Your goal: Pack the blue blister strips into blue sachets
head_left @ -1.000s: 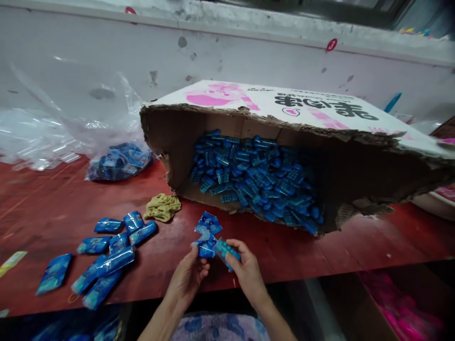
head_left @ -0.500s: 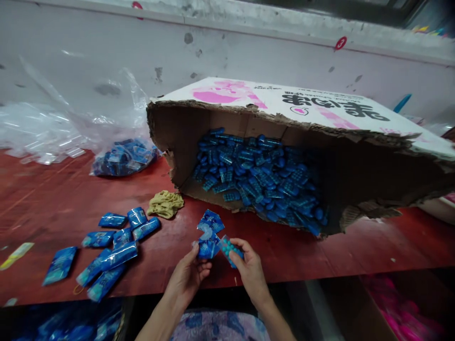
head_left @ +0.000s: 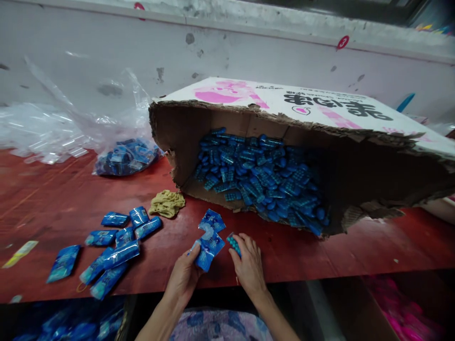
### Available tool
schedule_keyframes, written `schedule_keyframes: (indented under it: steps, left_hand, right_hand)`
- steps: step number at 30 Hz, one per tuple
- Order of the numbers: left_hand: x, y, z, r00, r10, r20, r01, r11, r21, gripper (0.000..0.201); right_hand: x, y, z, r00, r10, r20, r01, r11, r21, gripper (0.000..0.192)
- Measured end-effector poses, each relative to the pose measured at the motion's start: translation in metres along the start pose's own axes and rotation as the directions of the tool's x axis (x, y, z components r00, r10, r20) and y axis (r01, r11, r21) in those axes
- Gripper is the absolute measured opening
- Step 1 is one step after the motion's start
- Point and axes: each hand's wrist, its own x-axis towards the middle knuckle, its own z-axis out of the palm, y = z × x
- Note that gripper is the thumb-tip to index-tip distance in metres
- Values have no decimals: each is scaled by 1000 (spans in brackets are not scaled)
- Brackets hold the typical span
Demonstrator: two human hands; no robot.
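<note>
Left hand (head_left: pixel 183 277) pinches blue foil pouches (head_left: pixel 209 237) by the lower corner, above the counter (head_left: pixel 320 255) edge. Right hand (head_left: pixel 249 265) closed on a blue bead strip (head_left: pixel 233 242), just beside the pouches. Best keep the pouch mouth spread and feed the strip end-first. Versus half a second ago: strip sits lower, more hidden in the fingers.

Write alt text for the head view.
At a red table's edge, the left hand holds a blue packet and the right hand grips a small blue studded piece. Behind them a torn cardboard box on its side spills more; filled packets lie left.
</note>
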Motion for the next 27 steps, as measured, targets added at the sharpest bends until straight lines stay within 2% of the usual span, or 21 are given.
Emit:
schedule_keyframes:
  steps: [2, 4, 6, 8, 10, 11, 13, 14, 16, 18, 19, 21, 23, 25, 27]
  left_hand:
    - [0, -1, 0, 999, 27, 35, -28, 998, 48, 22]
    - [0, -4, 1, 997, 49, 55, -55, 992, 115, 26]
    - [1, -7, 4, 996, 60, 71, -70, 985, 156, 28]
    - [1, -10, 6, 994, 50, 98, -66, 984, 164, 30]
    - [0, -10, 7, 990, 17, 138, -39, 987, 154, 30]
    - [-1, -10, 6, 987, -4, 158, -21, 988, 154, 29]
    - [-2, -9, 4, 984, -32, 178, 3, 986, 164, 26]
    - [-2, -8, 3, 984, -38, 173, 9, 986, 167, 24]
    - [-4, -7, 2, 987, -54, 150, 31, 988, 153, 23]
    - [-5, -5, 0, 990, -87, 108, 77, 992, 100, 20]
    - [-5, -5, 0, 990, -111, 85, 105, 992, 71, 18]
    - [-6, -4, 0, 988, -149, 47, 148, 989, 21, 14]
    - [-7, -3, 1, 985, -170, 32, 170, 985, -14, 12]
    - [-7, -3, 2, 985, -172, 14, 172, 984, -36, 11]
    - [-6, -2, 3, 988, -156, -15, 156, 987, -42, 10]
  right_hand:
    - [-1, -7, 0, 999, 37, -21, -34, 992, 120, 31]
    - [0, -17, 3, 993, 85, 75, -107, 924, 367, 36]
    - [4, -27, 8, 963, 105, 249, -234, 784, 575, 37]
    - [10, -33, 16, 924, 121, 363, -353, 636, 686, 32]
    - [16, -36, 22, 912, 166, 374, -403, 534, 743, 29]
    - [17, -36, 24, 914, 188, 359, -403, 511, 759, 29]
    - [19, -35, 25, 926, 203, 318, -377, 531, 759, 29]
    - [19, -33, 23, 935, 195, 297, -354, 577, 736, 27]
    - [17, -29, 16, 965, 138, 223, -249, 747, 617, 25]
    - [15, -22, 7, 993, 55, 100, -86, 938, 336, 27]
    - [14, -17, 3, 999, 17, 43, -23, 990, 141, 29]
    - [12, -6, -3, 1000, -5, 0, 5, 975, -222, 32]
    - [11, 3, -4, 999, 12, 36, 4, 904, -428, 30]
    - [8, 8, -1, 996, 7, 86, 35, 874, -485, 27]
    - [8, 9, 2, 994, -15, 106, 60, 899, -433, 28]
